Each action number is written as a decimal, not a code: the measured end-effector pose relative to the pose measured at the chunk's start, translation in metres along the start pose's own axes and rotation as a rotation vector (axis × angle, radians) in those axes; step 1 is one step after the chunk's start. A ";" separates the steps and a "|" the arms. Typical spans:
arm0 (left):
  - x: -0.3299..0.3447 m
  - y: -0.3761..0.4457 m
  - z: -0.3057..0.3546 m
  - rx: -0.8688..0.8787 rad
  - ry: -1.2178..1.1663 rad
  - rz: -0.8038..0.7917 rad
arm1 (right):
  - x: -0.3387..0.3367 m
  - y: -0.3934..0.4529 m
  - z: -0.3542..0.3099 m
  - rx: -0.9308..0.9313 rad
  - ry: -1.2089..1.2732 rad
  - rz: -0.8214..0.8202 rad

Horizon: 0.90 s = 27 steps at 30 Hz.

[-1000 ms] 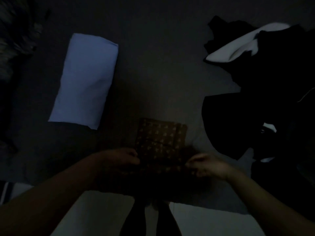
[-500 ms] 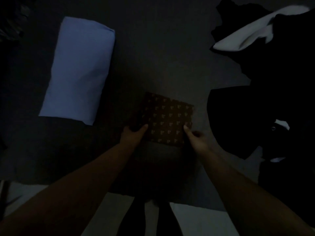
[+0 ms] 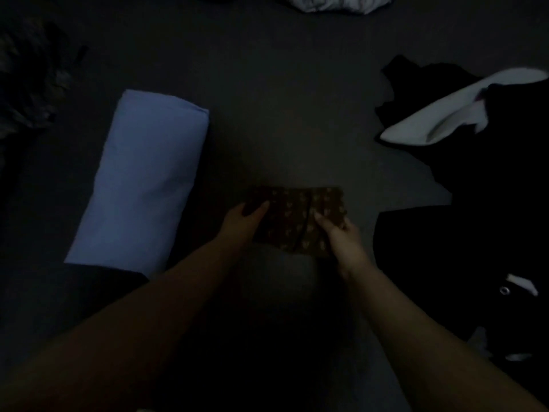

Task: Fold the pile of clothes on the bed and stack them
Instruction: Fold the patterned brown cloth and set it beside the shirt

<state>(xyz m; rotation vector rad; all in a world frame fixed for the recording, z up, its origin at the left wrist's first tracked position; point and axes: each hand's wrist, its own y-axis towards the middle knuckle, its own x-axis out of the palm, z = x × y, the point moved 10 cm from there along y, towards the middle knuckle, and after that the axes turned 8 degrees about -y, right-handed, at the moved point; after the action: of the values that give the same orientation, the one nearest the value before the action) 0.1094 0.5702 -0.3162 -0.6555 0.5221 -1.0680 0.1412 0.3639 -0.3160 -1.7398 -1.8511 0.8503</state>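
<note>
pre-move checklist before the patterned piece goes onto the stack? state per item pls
1. Both hands on the brown patterned folded cloth: ok, left hand and right hand hold its near edge.
2. Cloth folded compact: ok.
3. Folded light blue garment lies flat to the left: ok.
4. Bed sheet between the two bare: ok.
5. Unfolded dark clothes pile remains at right: not ok.
6. Fold neatness: cannot tell, too dark.

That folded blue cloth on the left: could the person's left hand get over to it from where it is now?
Probably yes. The left hand holds the patterned brown cloth, and only bare dark bed lies between it and the folded blue cloth. It would have to let go first.
</note>
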 end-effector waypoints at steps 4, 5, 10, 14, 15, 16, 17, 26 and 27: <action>-0.006 0.050 0.087 0.107 -0.028 -0.012 | 0.026 0.053 -0.086 -0.114 0.054 -0.085; -0.009 0.065 0.101 0.130 0.000 -0.002 | 0.033 0.070 -0.099 -0.131 0.051 -0.091; -0.008 0.119 0.099 0.258 0.553 0.105 | 0.048 0.149 -0.067 -0.075 -0.061 -0.065; 0.022 0.120 0.062 0.340 1.041 0.093 | 0.047 0.152 -0.038 -0.076 -0.025 -0.043; 0.022 0.116 0.061 0.357 1.027 0.145 | 0.045 0.147 -0.038 -0.087 -0.022 -0.042; 0.020 0.112 0.061 0.367 1.000 0.194 | 0.043 0.144 -0.037 -0.097 -0.007 -0.043; 0.018 0.108 0.062 0.381 1.002 0.234 | 0.039 0.139 -0.038 -0.109 0.008 -0.045; 0.117 0.015 -0.049 0.353 1.626 -0.467 | -0.030 0.033 -0.007 -0.378 -0.940 -0.072; 0.127 0.004 -0.057 0.319 1.605 -0.488 | -0.047 0.015 0.001 -0.409 -1.112 -0.072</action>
<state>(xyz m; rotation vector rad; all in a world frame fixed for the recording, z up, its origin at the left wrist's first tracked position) 0.1233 0.4422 -0.3688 0.5594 1.5446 -1.9902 0.1559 0.3177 -0.3234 -1.4739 -2.9149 1.7286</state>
